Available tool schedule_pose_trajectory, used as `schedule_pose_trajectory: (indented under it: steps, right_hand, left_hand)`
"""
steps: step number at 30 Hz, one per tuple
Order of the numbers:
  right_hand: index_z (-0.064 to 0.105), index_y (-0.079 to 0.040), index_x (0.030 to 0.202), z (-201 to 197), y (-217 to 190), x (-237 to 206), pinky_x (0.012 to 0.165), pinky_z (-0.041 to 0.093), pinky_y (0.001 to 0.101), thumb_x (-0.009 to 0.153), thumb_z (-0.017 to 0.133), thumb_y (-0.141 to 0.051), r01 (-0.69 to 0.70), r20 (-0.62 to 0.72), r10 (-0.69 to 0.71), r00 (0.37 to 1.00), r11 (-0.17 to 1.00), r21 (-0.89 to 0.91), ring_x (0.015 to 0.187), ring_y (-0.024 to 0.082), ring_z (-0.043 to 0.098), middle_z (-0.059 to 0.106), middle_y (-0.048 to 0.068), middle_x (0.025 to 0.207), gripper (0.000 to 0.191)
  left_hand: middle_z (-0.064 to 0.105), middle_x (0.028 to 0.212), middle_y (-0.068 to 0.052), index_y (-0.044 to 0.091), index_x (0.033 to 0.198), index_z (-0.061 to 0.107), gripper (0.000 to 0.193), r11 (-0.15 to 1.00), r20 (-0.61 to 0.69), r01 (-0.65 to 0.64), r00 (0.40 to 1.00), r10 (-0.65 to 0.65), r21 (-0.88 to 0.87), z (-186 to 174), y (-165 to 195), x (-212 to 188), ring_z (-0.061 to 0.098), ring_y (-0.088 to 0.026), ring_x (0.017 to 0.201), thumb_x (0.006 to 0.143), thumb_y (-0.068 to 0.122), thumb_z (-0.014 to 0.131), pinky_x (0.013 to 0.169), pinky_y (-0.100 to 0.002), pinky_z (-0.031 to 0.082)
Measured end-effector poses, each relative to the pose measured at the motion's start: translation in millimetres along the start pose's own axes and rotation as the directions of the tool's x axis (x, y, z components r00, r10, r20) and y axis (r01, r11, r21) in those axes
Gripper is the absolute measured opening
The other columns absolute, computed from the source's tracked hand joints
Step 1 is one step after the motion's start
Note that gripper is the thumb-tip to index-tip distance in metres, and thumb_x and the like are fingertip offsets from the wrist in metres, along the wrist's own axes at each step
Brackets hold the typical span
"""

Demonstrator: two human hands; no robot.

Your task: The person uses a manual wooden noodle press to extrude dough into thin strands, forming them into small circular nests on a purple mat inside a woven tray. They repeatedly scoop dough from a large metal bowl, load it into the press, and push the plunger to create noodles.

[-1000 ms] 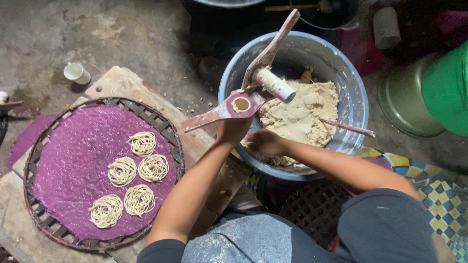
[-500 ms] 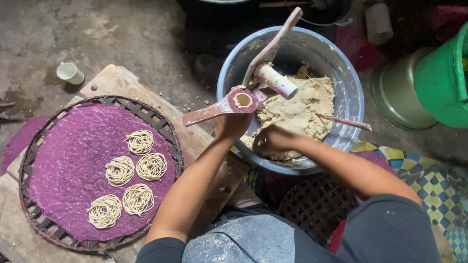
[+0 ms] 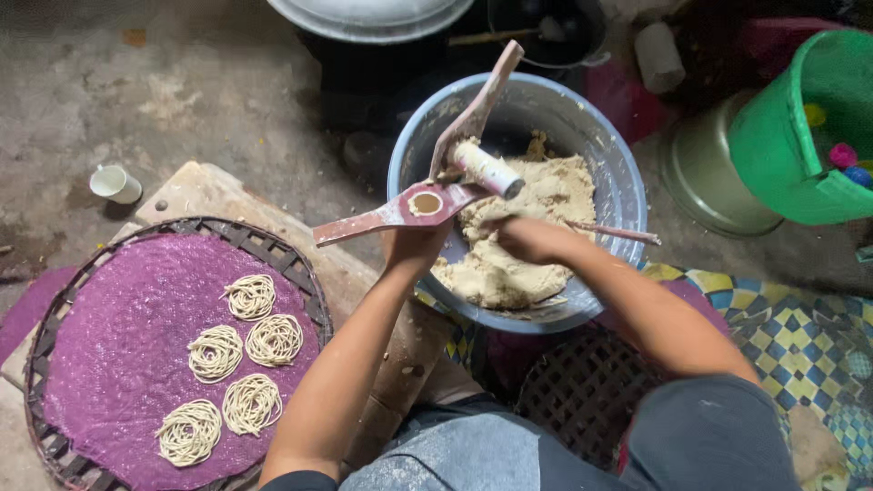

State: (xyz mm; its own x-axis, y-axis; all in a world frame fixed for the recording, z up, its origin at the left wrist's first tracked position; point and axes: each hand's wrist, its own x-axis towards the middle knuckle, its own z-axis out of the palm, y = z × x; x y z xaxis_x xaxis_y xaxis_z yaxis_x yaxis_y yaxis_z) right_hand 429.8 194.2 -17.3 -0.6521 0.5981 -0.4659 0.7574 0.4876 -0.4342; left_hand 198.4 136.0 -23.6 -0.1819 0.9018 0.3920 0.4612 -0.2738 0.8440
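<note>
From the head view, the left hand [image 3: 414,250] has its fingers clamped on the wooden noodle press [image 3: 427,195], held over the bowl's [image 3: 627,182] nine o'clock rim. The right hand [image 3: 523,238] sits in the dough [image 3: 546,195]; whether its fingers are together, I cannot tell. To load well, I think, keep the press level and steady.

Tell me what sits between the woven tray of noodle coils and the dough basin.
In the head view, the left hand and forearm cross that stretch, holding the noodle press above a wooden board between the woven tray and dough basin.
</note>
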Motion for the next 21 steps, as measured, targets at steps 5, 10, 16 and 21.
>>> schedule_pose_trajectory:
  steps: [5,10,16,21]
  right_hand:
    - [0.074,-0.004,0.104,-43.3,17.6,-80.8,0.081,0.059,0.0508,0.1,0.05,-0.028,-0.581,-0.152,0.569,0.808,0.729,-0.363,0.098,0.039,0.074,0.074,0.019,0.107,0.034]
    - [0.068,-0.01,0.12,-76.8,-24.7,-138.3,0.084,0.06,0.0493,0.1,0.049,-0.022,-0.557,-0.194,0.536,0.822,0.684,-0.471,0.098,0.037,0.075,0.076,0.018,0.105,0.03]
    - [0.061,-0.03,0.14,0.3,-53.0,-82.2,0.09,0.058,0.0464,0.096,0.051,-0.002,-0.37,0.03,0.402,0.915,0.868,-0.33,0.098,0.033,0.073,0.074,0.018,0.107,0.054]
    - [0.069,-0.002,0.115,59.7,-44.3,-47.1,0.082,0.059,0.0439,0.103,0.056,-0.025,-0.267,-0.096,0.326,0.941,0.884,0.383,0.088,0.03,0.073,0.073,0.021,0.095,0.029]
  left_hand:
    - [0.071,0.107,-0.007,0.011,0.118,0.063,0.037,0.987,0.063,0.161,0.985,-0.162,0.022,-3.5,-11.9,-3.0,0.067,-0.027,0.105,0.088,0.031,0.071,0.091,-0.041,0.051]
    - [0.068,0.121,-0.001,0.017,0.116,0.066,0.033,0.918,-0.121,-0.151,0.971,0.208,0.367,-5.1,-12.2,-3.6,0.058,-0.021,0.121,0.09,0.035,0.075,0.108,-0.048,0.034]
    - [0.064,0.128,0.0,0.017,0.115,0.064,0.03,0.946,-0.071,-0.235,0.964,0.257,0.223,-2.2,-4.5,-8.2,0.055,-0.015,0.124,0.09,0.029,0.075,0.109,-0.045,0.026]
    - [0.063,0.129,0.001,0.017,0.114,0.064,0.028,0.959,-0.036,-0.19,0.979,0.202,0.209,-4.3,2.4,-12.2,0.055,-0.012,0.123,0.089,0.026,0.074,0.109,-0.045,0.026]
